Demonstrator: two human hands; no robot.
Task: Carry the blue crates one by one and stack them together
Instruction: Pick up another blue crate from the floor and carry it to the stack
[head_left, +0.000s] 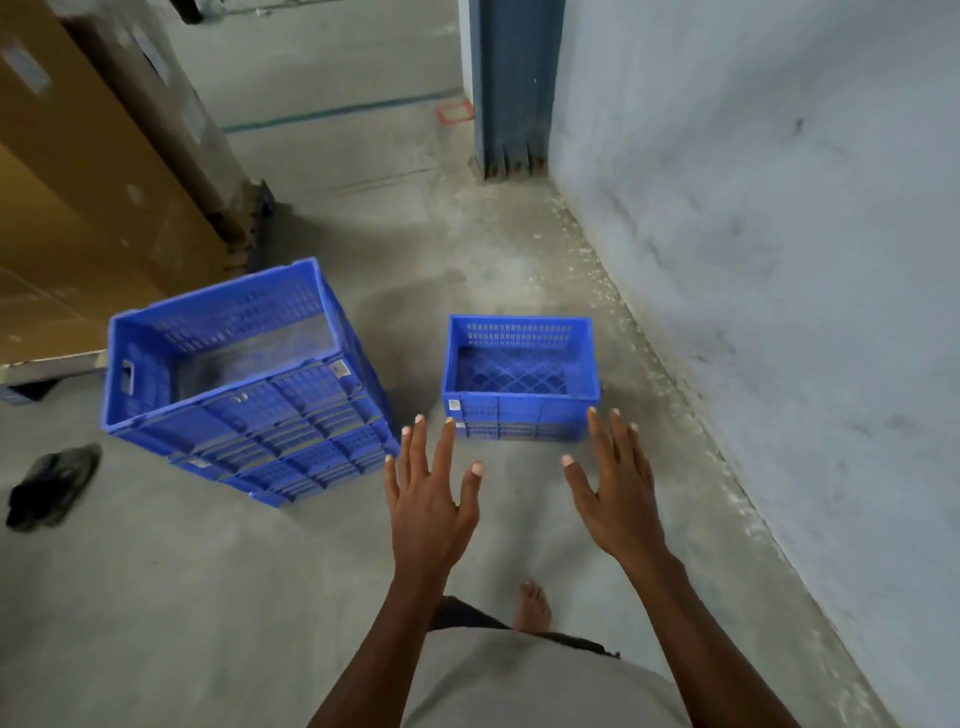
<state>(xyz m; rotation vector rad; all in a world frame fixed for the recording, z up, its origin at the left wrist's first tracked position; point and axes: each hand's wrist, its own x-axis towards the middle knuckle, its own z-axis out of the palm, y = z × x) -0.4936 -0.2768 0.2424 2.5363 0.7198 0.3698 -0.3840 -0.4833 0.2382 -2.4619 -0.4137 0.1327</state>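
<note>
A tall stack of blue crates (244, 410) stands on the concrete floor at the left, its top crate empty. To its right sits a lower blue crate pile (519, 410), seemingly two nested, also empty inside. My left hand (431, 499) is stretched forward with fingers spread, just short of the low pile's near left corner. With its fingers straight, my right hand (613, 493) reaches toward the near right corner. Neither hand holds anything or touches a crate.
Large cardboard boxes (78, 208) rise at the left behind the tall stack. A grey wall (779, 234) runs along the right, with a blue door frame (511, 88) at the back. A dark sandal (52, 488) lies on the floor at the left. My bare foot (532, 605) shows below.
</note>
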